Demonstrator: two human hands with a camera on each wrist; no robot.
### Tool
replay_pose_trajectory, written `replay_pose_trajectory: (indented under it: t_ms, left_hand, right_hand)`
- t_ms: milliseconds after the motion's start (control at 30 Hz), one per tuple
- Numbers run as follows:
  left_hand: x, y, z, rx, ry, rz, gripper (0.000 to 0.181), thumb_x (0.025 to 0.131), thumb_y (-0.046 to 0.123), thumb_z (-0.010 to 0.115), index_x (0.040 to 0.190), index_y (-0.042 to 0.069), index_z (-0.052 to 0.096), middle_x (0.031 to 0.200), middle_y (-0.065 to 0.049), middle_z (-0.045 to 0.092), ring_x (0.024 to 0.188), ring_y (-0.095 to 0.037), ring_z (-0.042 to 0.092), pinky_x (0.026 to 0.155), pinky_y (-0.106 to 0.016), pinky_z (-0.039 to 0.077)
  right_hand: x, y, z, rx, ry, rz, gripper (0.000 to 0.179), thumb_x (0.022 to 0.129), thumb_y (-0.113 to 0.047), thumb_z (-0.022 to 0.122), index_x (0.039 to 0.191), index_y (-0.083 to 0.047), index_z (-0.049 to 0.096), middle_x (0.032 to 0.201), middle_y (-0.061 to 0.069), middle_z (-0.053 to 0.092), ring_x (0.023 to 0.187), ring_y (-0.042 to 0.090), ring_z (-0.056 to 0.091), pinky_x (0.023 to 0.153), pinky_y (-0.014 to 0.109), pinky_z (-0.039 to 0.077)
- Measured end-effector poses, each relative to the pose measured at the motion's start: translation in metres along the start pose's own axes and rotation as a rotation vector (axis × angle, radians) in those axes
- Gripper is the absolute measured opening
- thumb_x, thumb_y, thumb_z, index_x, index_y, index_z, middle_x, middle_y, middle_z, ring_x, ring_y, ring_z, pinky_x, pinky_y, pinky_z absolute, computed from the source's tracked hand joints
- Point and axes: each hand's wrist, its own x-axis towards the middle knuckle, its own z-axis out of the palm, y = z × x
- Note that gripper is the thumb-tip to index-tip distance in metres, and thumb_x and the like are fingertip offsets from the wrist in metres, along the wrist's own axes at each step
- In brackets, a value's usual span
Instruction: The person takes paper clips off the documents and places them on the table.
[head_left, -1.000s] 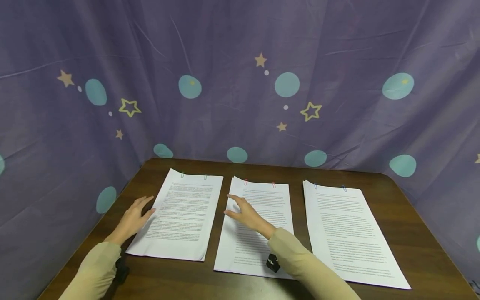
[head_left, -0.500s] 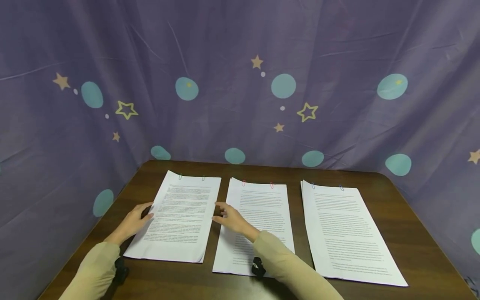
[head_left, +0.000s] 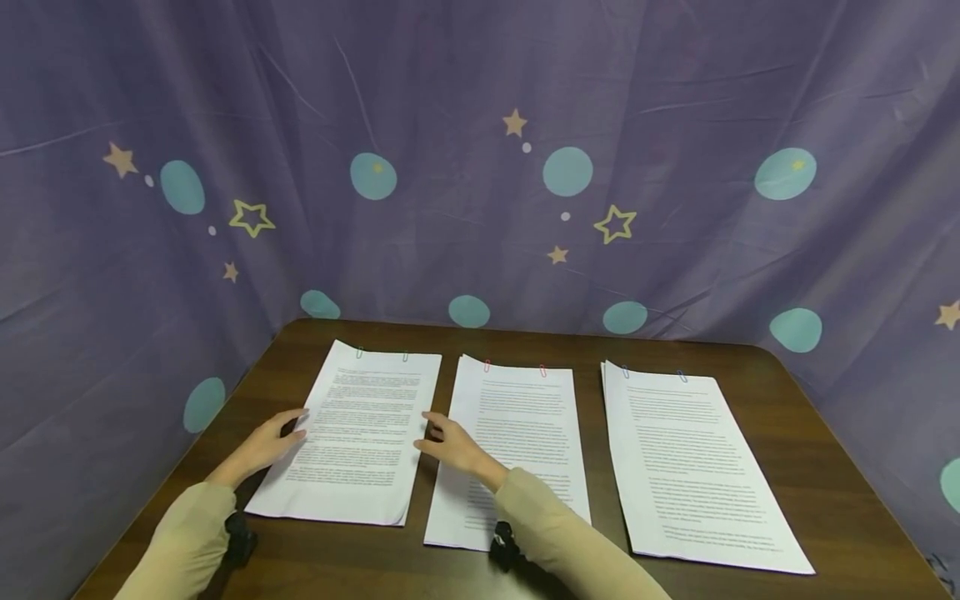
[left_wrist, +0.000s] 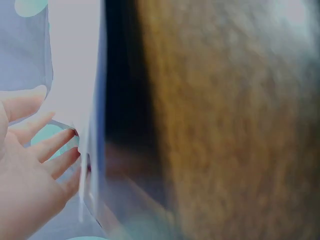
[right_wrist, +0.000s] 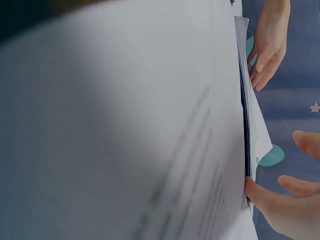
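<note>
A stack of printed sheets (head_left: 348, 433) with two green paper clips (head_left: 405, 357) at its top edge lies on the left of the table. My left hand (head_left: 262, 447) is at its left edge, thumb and fingertips right at the paper. On the other side, my right hand (head_left: 456, 446) reaches across the middle stack, its fingertips at the left stack's right edge. Fingers are spread and fairly straight on the left hand (left_wrist: 37, 182) in the left wrist view. In the right wrist view the right hand (right_wrist: 287, 207) shows loosely bent fingers, one at the paper's edge.
A middle stack (head_left: 525, 417) carries red paper clips (head_left: 543, 371); a right stack (head_left: 697, 475) carries blue ones (head_left: 682, 377). All lie on a dark wooden table (head_left: 802, 467). Behind hangs a purple curtain (head_left: 450, 242) with stars and teal spots.
My right hand has moved left and slightly down, from over the middle stack to the left stack's right edge. My left hand has come slightly lower along the left edge.
</note>
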Motion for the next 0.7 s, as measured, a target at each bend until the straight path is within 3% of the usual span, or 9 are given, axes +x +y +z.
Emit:
replay_pose_trajectory:
  t_ms: [167,400,567,700]
  left_hand:
    - [0.001,0.001,0.000,-0.075,-0.019,0.021,0.048,0.088,0.012,0.051,0.123,-0.018,0.036,0.125,-0.041,0.031,0.115,-0.054,0.025,0.090,-0.061,0.026]
    - [0.001,0.001,-0.001,-0.177,-0.042,-0.046,0.050,0.089,0.013,0.050,0.126,-0.016,0.033,0.129,-0.040,0.026,0.119,-0.053,0.019,0.092,-0.061,0.023]
    - [0.003,-0.001,-0.001,-0.276,0.037,-0.071,0.046,0.086,0.002,0.048,0.126,-0.016,0.034,0.129,-0.038,0.030,0.120,-0.050,0.023,0.095,-0.058,0.022]
    - [0.003,-0.002,-0.001,-0.333,0.086,-0.102,0.044,0.083,-0.005,0.044,0.125,-0.015,0.037,0.123,-0.036,0.039,0.107,-0.043,0.043,0.088,-0.048,0.036]
  right_hand:
    - [-0.001,-0.001,0.005,0.014,-0.008,0.019,0.054,0.086,-0.016,0.055,0.131,0.005,0.035,0.134,0.023,0.036,0.118,0.037,0.039,0.094,0.038,0.037]
    - [-0.001,-0.002,0.011,0.094,0.006,0.050,0.053,0.086,-0.015,0.055,0.130,0.007,0.035,0.133,0.025,0.036,0.120,0.036,0.038,0.094,0.039,0.037]
    - [-0.001,-0.003,0.014,0.191,0.085,0.074,0.049,0.085,-0.010,0.055,0.127,0.009,0.039,0.128,0.029,0.039,0.116,0.038,0.042,0.091,0.041,0.040]
    - [0.003,-0.001,0.016,0.305,0.138,0.108,0.045,0.085,-0.006,0.054,0.125,0.010,0.041,0.125,0.032,0.040,0.114,0.040,0.042,0.086,0.044,0.043]
